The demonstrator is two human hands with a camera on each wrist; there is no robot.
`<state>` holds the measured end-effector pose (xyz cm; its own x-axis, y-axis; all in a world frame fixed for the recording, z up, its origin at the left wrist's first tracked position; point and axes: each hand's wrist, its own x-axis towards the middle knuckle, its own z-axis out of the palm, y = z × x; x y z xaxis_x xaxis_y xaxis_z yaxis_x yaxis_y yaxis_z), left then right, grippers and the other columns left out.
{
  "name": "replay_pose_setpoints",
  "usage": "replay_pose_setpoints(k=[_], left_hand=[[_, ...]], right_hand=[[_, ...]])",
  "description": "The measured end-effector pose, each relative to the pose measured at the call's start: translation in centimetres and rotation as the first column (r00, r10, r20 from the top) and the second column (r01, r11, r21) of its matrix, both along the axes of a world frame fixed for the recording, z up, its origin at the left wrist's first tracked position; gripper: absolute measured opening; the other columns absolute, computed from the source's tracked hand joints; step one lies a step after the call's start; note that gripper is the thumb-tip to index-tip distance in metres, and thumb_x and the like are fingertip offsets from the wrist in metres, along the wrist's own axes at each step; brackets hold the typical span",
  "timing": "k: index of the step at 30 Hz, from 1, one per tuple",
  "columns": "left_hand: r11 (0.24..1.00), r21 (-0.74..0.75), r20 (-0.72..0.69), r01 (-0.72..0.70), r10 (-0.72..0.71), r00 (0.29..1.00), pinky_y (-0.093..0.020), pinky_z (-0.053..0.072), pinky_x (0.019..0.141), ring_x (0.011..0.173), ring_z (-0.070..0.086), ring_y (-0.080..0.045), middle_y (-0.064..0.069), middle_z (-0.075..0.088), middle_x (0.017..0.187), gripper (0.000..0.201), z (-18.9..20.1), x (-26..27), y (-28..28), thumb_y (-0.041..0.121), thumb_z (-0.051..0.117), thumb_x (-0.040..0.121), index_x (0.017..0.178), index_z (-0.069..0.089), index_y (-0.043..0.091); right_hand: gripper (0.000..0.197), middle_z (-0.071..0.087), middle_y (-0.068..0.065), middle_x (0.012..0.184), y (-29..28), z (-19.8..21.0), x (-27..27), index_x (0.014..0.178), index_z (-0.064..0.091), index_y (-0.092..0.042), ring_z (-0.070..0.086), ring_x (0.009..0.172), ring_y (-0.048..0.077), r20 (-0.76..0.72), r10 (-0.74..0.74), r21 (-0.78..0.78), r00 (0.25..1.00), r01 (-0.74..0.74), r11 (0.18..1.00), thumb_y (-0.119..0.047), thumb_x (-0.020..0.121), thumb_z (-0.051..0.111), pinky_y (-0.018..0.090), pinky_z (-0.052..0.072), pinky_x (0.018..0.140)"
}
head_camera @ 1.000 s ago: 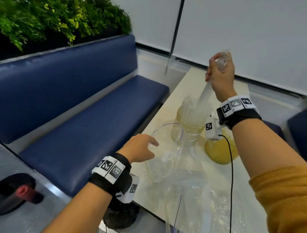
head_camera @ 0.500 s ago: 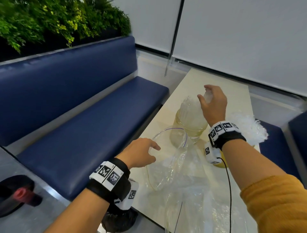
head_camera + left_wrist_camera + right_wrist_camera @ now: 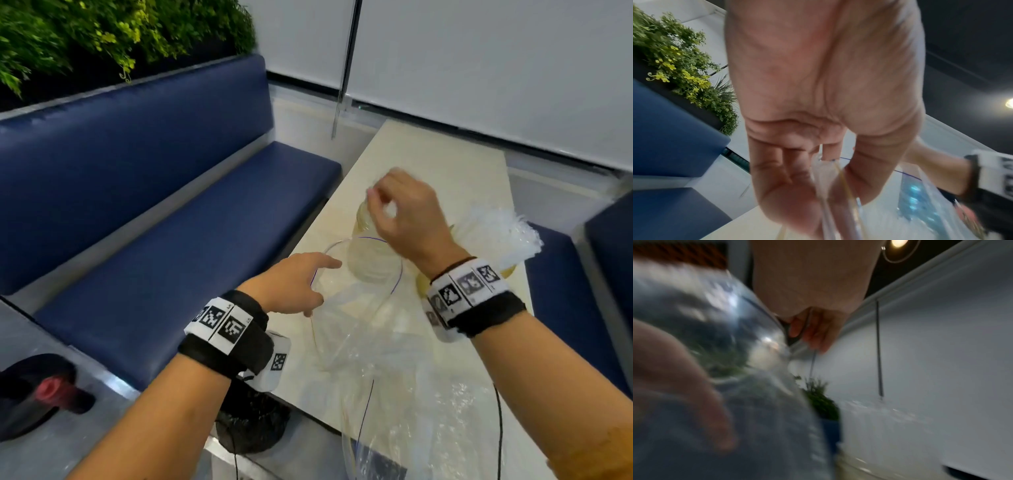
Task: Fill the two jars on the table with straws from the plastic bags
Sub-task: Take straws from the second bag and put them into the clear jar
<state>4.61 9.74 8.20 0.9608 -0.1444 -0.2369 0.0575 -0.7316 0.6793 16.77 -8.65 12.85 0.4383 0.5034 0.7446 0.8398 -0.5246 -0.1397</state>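
- Left hand (image 3: 294, 284) pinches the rim of the open plastic bag (image 3: 356, 308) lying on the table (image 3: 428, 161).
- Right hand (image 3: 407, 216), fingers bent, presses straws into the jar (image 3: 368, 260); grasp unclear.
- Straws judged light, bendable, slippery: gather mid-bundle.
- Count: one jar plainly visible; one straw bundle (image 3: 496, 233) beside it.

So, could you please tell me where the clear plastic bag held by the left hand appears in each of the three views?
Head: clear plastic bag at centre, its mouth pinched by the left hand.
Left wrist: bottom centre-right, below the fingers.
Right wrist: blurred, filling the left half.
Shared landmark: the green plants.
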Motion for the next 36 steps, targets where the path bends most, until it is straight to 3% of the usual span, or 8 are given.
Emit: replay_pose_setpoints(k=[5, 8, 11, 17, 23, 28, 32, 36], left_hand=[[0.999, -0.048, 0.018, 0.018, -0.017, 1.0, -0.032, 0.062, 0.064, 0.064, 0.074, -0.014, 0.01, 0.061, 0.091, 0.072, 0.2, -0.6, -0.1, -0.006, 0.052, 0.086, 0.146, 0.045, 0.032], [0.995, -0.094, 0.025, 0.014, -0.011, 1.0, -0.025, 0.057, 0.056, 0.062, 0.074, -0.014, 0.002, 0.064, 0.119, 0.074, 0.1, -0.9, -0.2, -0.01, 0.05, 0.087, 0.149, 0.045, 0.029], [0.995, -0.094, 0.005, -0.019, 0.019, 1.0, -0.022, 0.057, 0.056, 0.059, 0.073, -0.01, -0.001, 0.043, 0.156, 0.074, -0.1, -0.9, -0.1, -0.01, 0.051, 0.09, 0.154, 0.039, 0.026], [0.996, -0.085, -0.016, -0.008, 0.007, 1.0, -0.028, 0.063, 0.063, 0.063, 0.075, -0.013, 0.005, 0.031, 0.164, 0.073, -0.1, -1.0, -0.3, -0.009, 0.05, 0.093, 0.155, 0.038, 0.026], [0.998, -0.066, -0.021, 0.005, -0.007, 1.0, -0.026, 0.061, 0.06, 0.063, 0.074, -0.016, 0.007, 0.031, 0.164, 0.072, -0.3, -1.3, -0.8, -0.01, 0.047, 0.092, 0.156, 0.037, 0.023], [0.998, -0.058, 0.028, -0.028, 0.029, 0.999, -0.024, 0.059, 0.059, 0.062, 0.071, -0.012, 0.003, 0.05, 0.147, 0.06, -0.6, -1.3, -0.5, 0.004, 0.065, 0.091, 0.144, 0.053, 0.03], [0.984, 0.132, 0.107, -0.122, 0.108, 0.988, -0.031, 0.054, 0.092, 0.113, 0.064, -0.015, 0.007, 0.062, 0.136, 0.042, -1.2, -1.6, -0.2, 0.013, 0.076, 0.086, 0.119, 0.072, 0.039], [0.942, 0.283, 0.106, -0.183, 0.159, 0.982, -0.024, 0.047, 0.08, 0.121, 0.061, -0.021, 0.005, 0.057, 0.143, 0.059, -1.4, -1.9, -0.5, -0.001, 0.061, 0.089, 0.134, 0.064, 0.038]], right_hand=[[0.026, 0.057, 0.008, 0.063, 2.1, -1.2, -7.4, 0.065, 0.058, -0.014, 0.054, 0.057, 0.028, -0.316, -0.034, -0.599, 0.948, -0.172, 0.782, -0.019, 0.09, 0.055, 0.04, 0.051, 0.06], [0.016, 0.069, 0.012, 0.099, 2.3, -2.4, -9.5, 0.096, 0.073, -0.009, 0.067, 0.09, 0.034, -0.339, -0.125, -0.797, 0.933, -0.214, 0.565, -0.01, 0.092, 0.057, 0.039, 0.052, 0.076], [0.028, 0.058, 0.014, 0.118, 1.4, -3.6, -10.3, 0.117, 0.06, -0.005, 0.063, 0.106, 0.032, -0.343, -0.345, -0.897, 0.874, -0.195, 0.397, 0.0, 0.089, 0.061, 0.032, 0.042, 0.076], [0.092, 0.054, 0.009, 0.133, -0.1, -6.2, -8.8, 0.144, 0.032, -0.017, 0.058, 0.117, 0.031, -0.463, -0.605, -0.883, 0.648, -0.4, 0.247, -0.016, 0.07, 0.086, 0.047, 0.053, 0.093], [0.085, 0.058, 0.008, 0.125, 0.1, -8.6, -9.2, 0.144, 0.033, -0.018, 0.058, 0.113, 0.03, -0.506, -0.552, -0.859, 0.663, -0.327, 0.395, -0.059, 0.081, 0.072, 0.034, 0.042, 0.083], [0.06, 0.057, 0.01, 0.124, -0.1, -9.8, -9.2, 0.137, 0.044, -0.016, 0.057, 0.112, 0.032, -0.494, -0.525, -0.843, 0.693, -0.235, 0.483, -0.045, 0.088, 0.063, 0.036, 0.044, 0.087], [0.05, 0.056, 0.004, 0.129, -0.8, -9.6, -8.8, 0.135, 0.049, -0.022, 0.056, 0.118, 0.026, -0.631, -0.5, -0.712, 0.592, -0.186, 0.678, -0.038, 0.089, 0.06, 0.033, 0.046, 0.091], [0.047, 0.056, 0.001, 0.13, -1.7, -9.1, -8.3, 0.139, 0.044, -0.026, 0.053, 0.123, 0.026, -0.685, -0.498, -0.654, 0.532, -0.147, 0.742, -0.037, 0.094, 0.052, 0.033, 0.044, 0.098]])
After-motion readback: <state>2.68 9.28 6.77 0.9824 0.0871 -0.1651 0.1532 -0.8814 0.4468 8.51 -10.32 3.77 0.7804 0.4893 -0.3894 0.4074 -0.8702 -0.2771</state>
